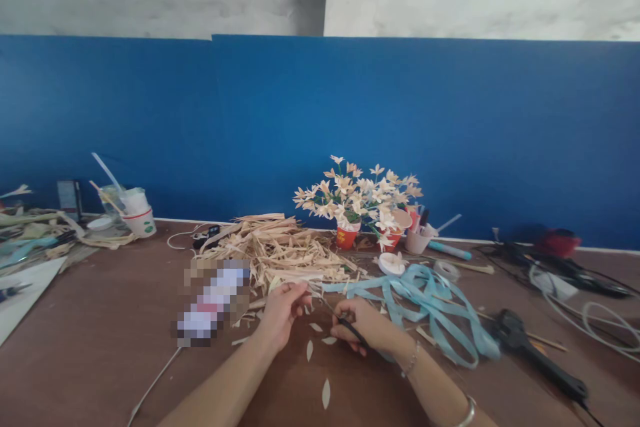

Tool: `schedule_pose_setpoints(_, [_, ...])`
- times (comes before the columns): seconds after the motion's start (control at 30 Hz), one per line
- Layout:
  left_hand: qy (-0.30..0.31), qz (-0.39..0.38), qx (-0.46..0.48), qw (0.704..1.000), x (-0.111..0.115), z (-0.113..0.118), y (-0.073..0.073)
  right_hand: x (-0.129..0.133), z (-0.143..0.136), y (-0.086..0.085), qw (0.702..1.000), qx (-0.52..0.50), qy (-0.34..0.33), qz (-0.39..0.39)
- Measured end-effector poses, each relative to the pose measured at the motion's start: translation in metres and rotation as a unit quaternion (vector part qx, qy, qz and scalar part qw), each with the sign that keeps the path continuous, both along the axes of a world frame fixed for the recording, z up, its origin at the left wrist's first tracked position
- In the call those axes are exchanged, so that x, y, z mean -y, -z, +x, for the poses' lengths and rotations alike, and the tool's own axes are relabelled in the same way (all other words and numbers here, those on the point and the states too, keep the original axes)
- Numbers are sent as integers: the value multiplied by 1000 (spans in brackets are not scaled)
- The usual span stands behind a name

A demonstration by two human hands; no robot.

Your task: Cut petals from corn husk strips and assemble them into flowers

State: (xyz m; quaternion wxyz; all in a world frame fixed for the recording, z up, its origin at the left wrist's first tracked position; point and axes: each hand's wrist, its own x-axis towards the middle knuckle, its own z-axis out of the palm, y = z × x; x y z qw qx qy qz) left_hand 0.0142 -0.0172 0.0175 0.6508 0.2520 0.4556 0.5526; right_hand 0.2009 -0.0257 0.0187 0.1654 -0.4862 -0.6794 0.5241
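Observation:
My left hand (pixel 284 310) pinches a pale strip of dried husk (pixel 314 280) between thumb and fingers. Close beside it, my right hand (pixel 361 325) is closed around scissors with black handles (pixel 353 328), the blades pointing toward the strip. Below the hands, several small petal-shaped cut pieces (pixel 326 393) lie on the brown table. A heap of dried husks (pixel 285 247) spreads just beyond my left hand. A light blue ribbon (pixel 425 290) lies in loose loops to the right of my right hand.
Red cups (pixel 347 237) of pale flowers stand at the back, beside a pen cup (pixel 419 240). At right lie a black glue-gun-like tool (pixel 537 353) and white cables (pixel 595 327). A blurred-out device (pixel 215 300) with a cord is left; a white cup (pixel 140 221) stands farther left.

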Motion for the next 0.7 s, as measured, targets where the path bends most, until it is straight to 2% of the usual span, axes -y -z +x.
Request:
schedule_pose_setpoints(0.27, [-1,29,4,1000,-1,-1,1,2,0,-7,1000,-11,0,-14])
schedule_pose_setpoints(0.37, [-29,44,-7,999,-4,-5,-1,2,6,-8,998,-18,-33,-45])
schedule_pose_setpoints(0.5, [-45,68,-90,993,-10,-10,-2,1,13,-16,997,-21,-60,-53])
schedule_pose_setpoints(0.7, [-13,99,-201,974,-15,-15,1,1,14,-20,998,-12,-38,-47])
